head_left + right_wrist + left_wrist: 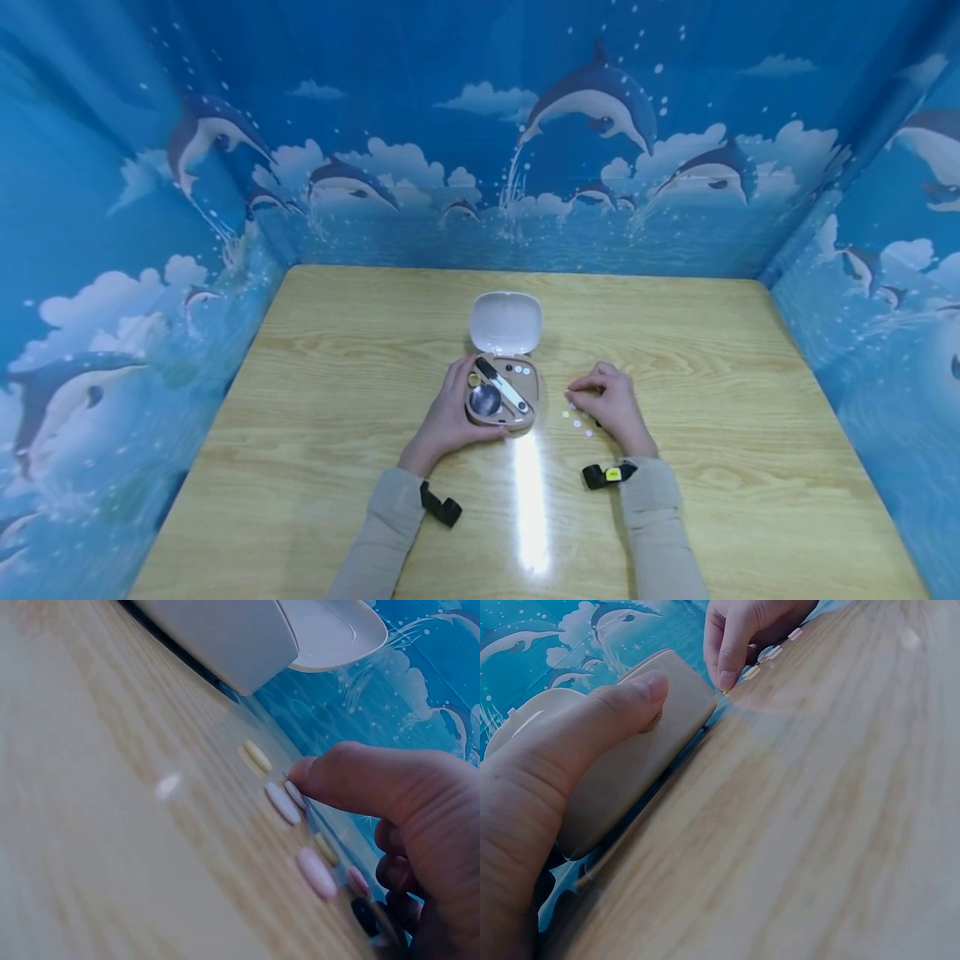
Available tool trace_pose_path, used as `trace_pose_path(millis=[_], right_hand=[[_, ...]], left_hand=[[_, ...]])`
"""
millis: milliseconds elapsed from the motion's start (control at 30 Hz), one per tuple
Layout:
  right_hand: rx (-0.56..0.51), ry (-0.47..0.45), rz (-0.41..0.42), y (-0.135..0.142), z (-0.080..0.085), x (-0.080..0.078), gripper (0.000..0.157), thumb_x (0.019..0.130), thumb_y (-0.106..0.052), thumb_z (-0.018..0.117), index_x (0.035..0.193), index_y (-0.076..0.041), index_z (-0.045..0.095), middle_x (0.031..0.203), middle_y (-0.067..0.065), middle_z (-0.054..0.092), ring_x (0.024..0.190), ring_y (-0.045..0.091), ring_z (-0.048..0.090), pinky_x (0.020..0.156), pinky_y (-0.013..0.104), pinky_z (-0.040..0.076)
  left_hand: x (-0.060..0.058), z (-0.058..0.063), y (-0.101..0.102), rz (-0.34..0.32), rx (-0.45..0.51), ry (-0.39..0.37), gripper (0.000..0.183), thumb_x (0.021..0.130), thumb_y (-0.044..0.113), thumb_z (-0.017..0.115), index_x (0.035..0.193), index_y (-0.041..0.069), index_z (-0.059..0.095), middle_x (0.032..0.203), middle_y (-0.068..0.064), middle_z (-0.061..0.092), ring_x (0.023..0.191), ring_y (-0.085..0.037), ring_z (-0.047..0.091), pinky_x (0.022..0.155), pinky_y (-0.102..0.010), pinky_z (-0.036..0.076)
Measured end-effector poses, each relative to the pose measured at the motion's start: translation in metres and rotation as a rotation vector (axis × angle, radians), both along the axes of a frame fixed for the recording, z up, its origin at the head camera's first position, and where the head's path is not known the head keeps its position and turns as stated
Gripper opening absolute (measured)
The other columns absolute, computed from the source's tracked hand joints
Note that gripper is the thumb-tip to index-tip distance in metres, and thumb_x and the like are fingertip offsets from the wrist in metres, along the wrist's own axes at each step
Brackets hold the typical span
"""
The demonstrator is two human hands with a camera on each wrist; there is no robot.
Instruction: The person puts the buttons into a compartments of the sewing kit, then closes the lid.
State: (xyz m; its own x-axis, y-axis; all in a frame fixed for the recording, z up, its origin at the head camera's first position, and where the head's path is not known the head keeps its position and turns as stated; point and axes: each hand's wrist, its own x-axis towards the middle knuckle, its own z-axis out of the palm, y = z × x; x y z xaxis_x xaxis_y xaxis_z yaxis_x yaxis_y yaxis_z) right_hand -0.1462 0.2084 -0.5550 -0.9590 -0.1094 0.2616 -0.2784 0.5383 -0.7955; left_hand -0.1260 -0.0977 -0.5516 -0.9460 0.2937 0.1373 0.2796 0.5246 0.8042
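My left hand (447,417) grips the left side of a beige sewing box (531,425), its thumb (630,701) along the near wall and its fingers round the far side. In the box lie a black-and-white tool (507,390), a dark round disc (484,400), a small gold ring-like piece (474,380) and several black and white buttons (518,369). To the right of it, my right hand (611,406) hovers low over loose buttons, thumb and forefinger meeting on a small pale button, mostly hidden by the fingertips. A white button (283,802) lies just by the thumb.
The box's white lid (506,322) stands open at its far edge. Several loose buttons, among them a yellow one (257,756), a pink one (315,874) and a black one (365,916), lie on the wooden table (712,358). A dolphin-printed curtain (510,225) encloses the table.
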Motion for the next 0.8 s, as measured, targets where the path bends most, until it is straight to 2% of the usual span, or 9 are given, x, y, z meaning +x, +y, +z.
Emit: trace_pose_path(millis=[167,633,800], right_hand=[[-0.003,0.001,0.001,0.000,0.000,-0.001,0.012,0.072,-0.007,0.087,0.079,-0.012,0.079,0.073,-0.003,0.055,0.069,0.013,0.047,0.061,0.024,0.038],[-0.043,-0.122,-0.023,-0.001,0.016,0.002,0.013,0.075,-0.010,0.086,0.085,-0.010,0.078,0.080,0.004,0.055,0.079,0.018,0.050,0.072,0.023,0.045],[-0.055,-0.135,-0.047,-0.004,0.024,0.001,0.012,0.077,-0.012,0.084,0.088,-0.009,0.078,0.081,0.005,0.054,0.080,0.019,0.049,0.073,0.024,0.046]], left_hand=[[0.000,0.001,0.000,0.003,-0.006,-0.010,0.135,0.054,0.055,0.094,0.159,0.023,0.015,0.158,0.002,0.024,0.142,-0.023,0.032,0.115,-0.045,0.031],[0.000,-0.001,0.001,0.000,0.008,0.012,0.135,0.054,0.056,0.094,0.159,0.021,0.017,0.157,0.001,0.026,0.141,-0.025,0.034,0.115,-0.047,0.032],[0.000,-0.001,0.000,0.003,0.013,0.012,0.134,0.054,0.052,0.095,0.159,0.022,0.017,0.157,0.001,0.026,0.141,-0.025,0.034,0.115,-0.047,0.032]])
